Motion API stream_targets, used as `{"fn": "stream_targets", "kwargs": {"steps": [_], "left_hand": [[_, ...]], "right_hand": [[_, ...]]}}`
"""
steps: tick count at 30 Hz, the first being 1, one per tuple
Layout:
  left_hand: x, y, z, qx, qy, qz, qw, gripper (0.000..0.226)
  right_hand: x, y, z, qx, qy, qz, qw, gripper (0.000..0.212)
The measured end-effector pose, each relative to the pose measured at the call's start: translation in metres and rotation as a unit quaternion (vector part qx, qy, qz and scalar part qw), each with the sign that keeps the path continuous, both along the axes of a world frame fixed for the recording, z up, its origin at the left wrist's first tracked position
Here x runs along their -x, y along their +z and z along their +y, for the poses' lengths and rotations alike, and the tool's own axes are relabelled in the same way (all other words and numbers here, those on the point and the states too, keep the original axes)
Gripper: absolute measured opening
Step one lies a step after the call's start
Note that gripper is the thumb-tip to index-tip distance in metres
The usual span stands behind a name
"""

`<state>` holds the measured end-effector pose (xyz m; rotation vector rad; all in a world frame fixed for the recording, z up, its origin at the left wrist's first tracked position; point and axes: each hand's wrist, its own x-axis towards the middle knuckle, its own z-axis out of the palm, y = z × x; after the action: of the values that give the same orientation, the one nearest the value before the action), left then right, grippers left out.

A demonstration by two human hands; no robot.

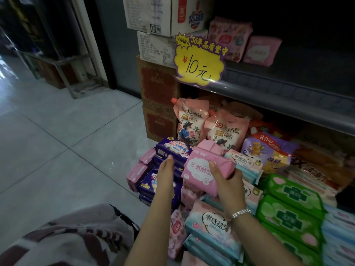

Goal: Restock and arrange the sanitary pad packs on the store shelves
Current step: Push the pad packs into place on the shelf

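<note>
The pink pad pack is soft plastic with a white cloud label and Chinese lettering, tilted above the floor-level stacks at about 5 o'clock in the view. The right hand grips its right end — thumb on the front face, fingers curled underneath. The left hand sits at the pack's 9 o'clock, fingers straight and relaxed, holding nothing, over the purple packs. At 3 o'clock of the pink pack lie green packs; at 6 o'clock, teal-and-pink packs. At 12 o'clock a dark shelf carries 2 pink packs beside a yellow price tag — its depths are too dim to read.
</note>
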<state>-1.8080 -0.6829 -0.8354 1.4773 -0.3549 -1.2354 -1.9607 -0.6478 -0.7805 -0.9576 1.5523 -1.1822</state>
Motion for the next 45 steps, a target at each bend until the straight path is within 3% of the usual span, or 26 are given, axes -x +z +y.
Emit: {"fn": "stream_targets", "kwargs": {"steps": [4,8,11,16,20,25,27,29,32,35,38,41,45], "left_hand": [[0.02,0.034,0.014,0.044,-0.096,-0.029,0.994,0.021],[0.046,0.069,0.043,0.086,-0.207,-0.048,0.973,0.03],[0.059,0.088,0.062,0.082,-0.285,-0.089,0.951,0.05],[0.066,0.095,0.088,0.071,-0.376,-0.102,0.918,0.061],[0.06,0.079,0.105,0.017,-0.352,-0.1,0.93,0.038],[0.041,0.085,0.104,-0.047,-0.324,-0.006,0.945,0.061],[0.027,0.097,0.093,-0.063,-0.336,0.046,0.939,0.066],[0.012,0.117,0.074,-0.07,-0.343,0.063,0.935,0.064],[-0.012,0.156,0.04,-0.086,-0.352,0.025,0.932,0.048],[-0.043,0.185,0.005,-0.079,-0.358,-0.005,0.93,0.038],[-0.082,0.184,-0.022,-0.076,-0.349,-0.014,0.934,0.049],[-0.12,0.149,-0.041,-0.065,-0.302,-0.01,0.951,0.069],[-0.155,0.082,-0.054,-0.015,-0.181,-0.007,0.983,0.044]], "right_hand": [[0.019,0.008,0.01,-0.007,0.006,0.002,1.0,0.079],[0.049,0.02,0.023,-0.004,0.044,0.002,0.999,0.088],[0.076,0.031,0.032,0.01,0.093,-0.007,0.996,0.069],[0.105,0.039,0.049,-0.013,0.168,0.01,0.986,0.037],[0.104,0.032,0.059,-0.031,0.195,0.03,0.98,0.03],[0.071,0.032,0.061,0.023,0.18,0.022,0.983,0.034],[0.057,0.039,0.056,0.043,0.179,0.016,0.983,0.046],[0.042,0.048,0.042,0.05,0.18,0.001,0.982,0.055],[0.018,0.065,0.016,0.063,0.19,-0.036,0.979,0.045],[-0.012,0.083,-0.015,0.047,0.214,-0.037,0.975,0.086],[-0.043,0.085,-0.047,0.048,0.255,-0.039,0.965,0.101],[-0.078,0.08,-0.073,0.04,0.282,-0.006,0.958,0.068],[-0.116,0.044,-0.111,-0.001,0.322,0.063,0.945,0.053]]}}
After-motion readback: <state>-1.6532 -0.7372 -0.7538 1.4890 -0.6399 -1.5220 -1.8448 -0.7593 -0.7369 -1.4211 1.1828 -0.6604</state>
